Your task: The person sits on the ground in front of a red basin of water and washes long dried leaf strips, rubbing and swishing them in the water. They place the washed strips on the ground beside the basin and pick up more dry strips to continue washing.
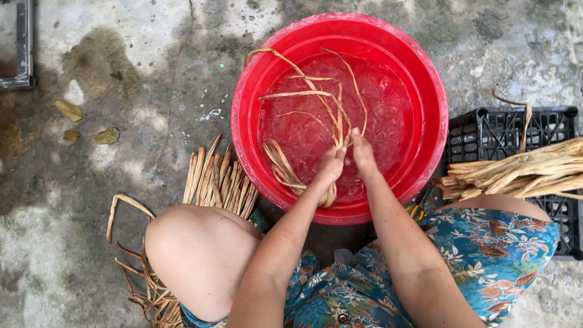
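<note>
So both hands are down in the red basin point(243, 121), which sits on wet, blotchy concrete point(121, 61) and has water in it. The left hand point(330, 167) is closed in a fist around a bunch of tan strips point(316, 97). The short ends poke out below the fist, near the basin's front rim, and the long ends fan up and curl across the water toward the far side. A second little tuft point(280, 165) of the same stuff lies just left of that fist, in the water by the front wall.

The right hand point(363, 155) is right beside the left, nearly touching it, fingers pointing up into the basin. Looks like the fingertips are pinching the strips where they leave the fist, but the hand is seen edge-on, so I can't really tell how tight that grip is or whether it's only resting against them.

Around the basin: a flat pile of dry strips point(215, 179) lies on the concrete at the basin's left, tucked behind the left knee point(200, 255), with more loose curly ones trailing down past the knee. On the right there's a black crate point(504, 127) with a thick bundle point(522, 170) of the same tan stalks lying across it, ends pointing toward the basin. A few leaves point(68, 110) sit on the concrete well off to the left, and a bit of metal frame point(24, 48) shows in the top left corner. The person is squatting, in blue flower-print fabric point(486, 243).
</note>
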